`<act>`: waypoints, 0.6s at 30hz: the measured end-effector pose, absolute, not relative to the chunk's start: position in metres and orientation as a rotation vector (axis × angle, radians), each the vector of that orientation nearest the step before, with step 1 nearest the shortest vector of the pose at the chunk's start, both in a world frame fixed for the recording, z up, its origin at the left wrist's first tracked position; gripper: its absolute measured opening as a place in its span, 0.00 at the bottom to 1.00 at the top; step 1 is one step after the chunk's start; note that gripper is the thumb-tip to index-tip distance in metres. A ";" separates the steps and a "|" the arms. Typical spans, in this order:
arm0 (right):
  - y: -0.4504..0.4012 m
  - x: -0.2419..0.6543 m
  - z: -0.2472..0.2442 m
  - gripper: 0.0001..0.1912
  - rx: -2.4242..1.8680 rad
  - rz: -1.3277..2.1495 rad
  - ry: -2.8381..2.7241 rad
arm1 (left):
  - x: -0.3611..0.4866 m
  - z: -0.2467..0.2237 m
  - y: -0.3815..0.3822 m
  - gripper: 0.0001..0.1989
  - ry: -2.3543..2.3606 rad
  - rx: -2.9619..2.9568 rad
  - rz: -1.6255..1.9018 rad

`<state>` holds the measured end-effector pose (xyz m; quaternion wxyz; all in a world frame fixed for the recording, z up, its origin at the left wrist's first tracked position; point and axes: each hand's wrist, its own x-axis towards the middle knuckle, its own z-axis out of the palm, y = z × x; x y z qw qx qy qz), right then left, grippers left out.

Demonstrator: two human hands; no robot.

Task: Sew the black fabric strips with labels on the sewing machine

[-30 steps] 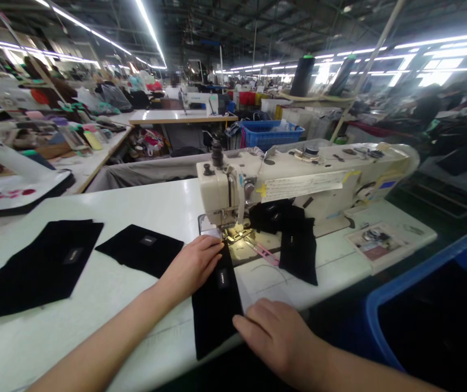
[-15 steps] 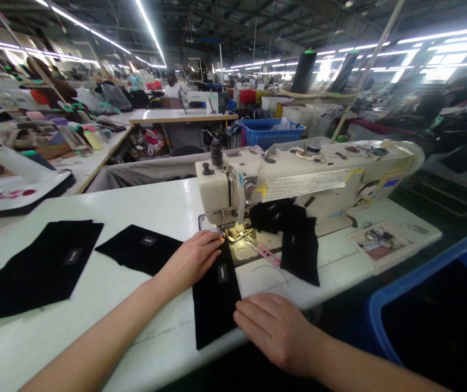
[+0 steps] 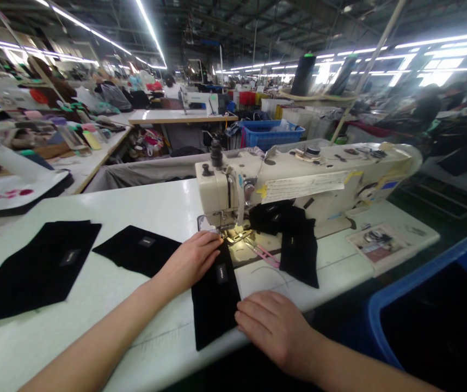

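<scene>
A black fabric piece with a small dark label lies lengthwise on the sewing table, its far end at the presser foot of the sewing machine. With fingers together, my left hand presses and grips its upper left part, fingertips close beside the lit needle area. My right hand is closed on the right edge near the front, the thumb hidden. Pink-handled thread snips lie right of the needle. Beyond them another labelled black piece hangs from a dark bunch under the machine arm.
Two more labelled black pieces, one near and one farther off, lie on the left of the white table. A blue bin of dark material stands at the right. Behind the machine is a blue basket.
</scene>
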<state>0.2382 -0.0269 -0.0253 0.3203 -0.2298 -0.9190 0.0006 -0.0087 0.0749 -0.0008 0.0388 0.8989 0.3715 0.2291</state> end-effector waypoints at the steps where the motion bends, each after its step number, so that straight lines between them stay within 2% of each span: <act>1: -0.027 0.238 -0.026 0.12 -0.598 -0.007 -2.409 | -0.009 -0.001 0.075 0.15 1.142 2.760 0.697; 18: -0.032 0.234 -0.022 0.09 -0.644 0.015 -2.301 | -0.009 0.002 0.077 0.16 1.172 2.785 0.678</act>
